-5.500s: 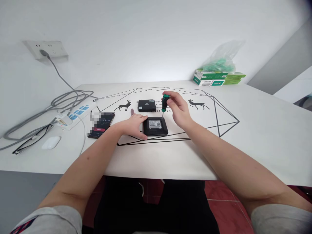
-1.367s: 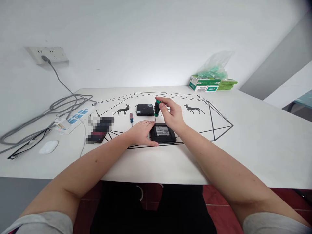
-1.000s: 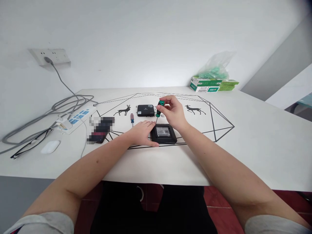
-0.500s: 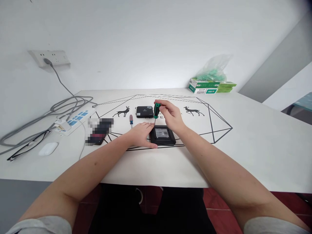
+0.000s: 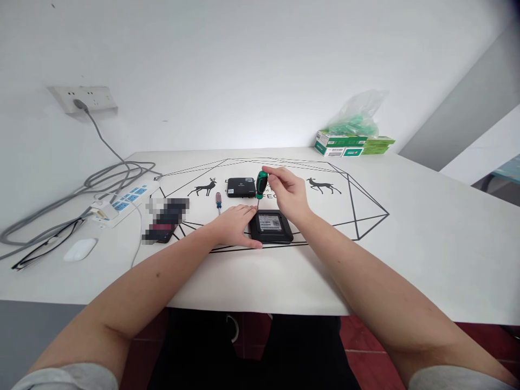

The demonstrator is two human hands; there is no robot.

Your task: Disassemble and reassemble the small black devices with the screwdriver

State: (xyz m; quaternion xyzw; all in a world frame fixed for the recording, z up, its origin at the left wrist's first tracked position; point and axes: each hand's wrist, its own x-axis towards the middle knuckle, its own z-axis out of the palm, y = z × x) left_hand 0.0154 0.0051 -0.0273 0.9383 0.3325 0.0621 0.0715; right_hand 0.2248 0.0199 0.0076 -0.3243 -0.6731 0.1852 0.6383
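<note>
Screw work on the black box, mid-frame

Left hand (image 5: 233, 225) flat, steadying the box (image 5: 271, 226); right hand (image 5: 286, 193) pinches the green screwdriver (image 5: 261, 187) upright over its upper-left corner. Looks like next comes a steady twist, tip seated.

Bright, even, cool white light fills the scene, strongest on the plain white wall (image 5: 244, 70) at 12 o'clock, where a soft glow sits just above the white printed counter (image 5: 426, 238). Shadows are faint and short. Wide-angle distortion bends the counter's edges and stretches the forearms at 5 and 7 o'clock. A pixelated patch masks the dark flat phone (image 5: 164, 219) at 9 o'clock. The corner at 1 o'clock darkens slightly.
</note>
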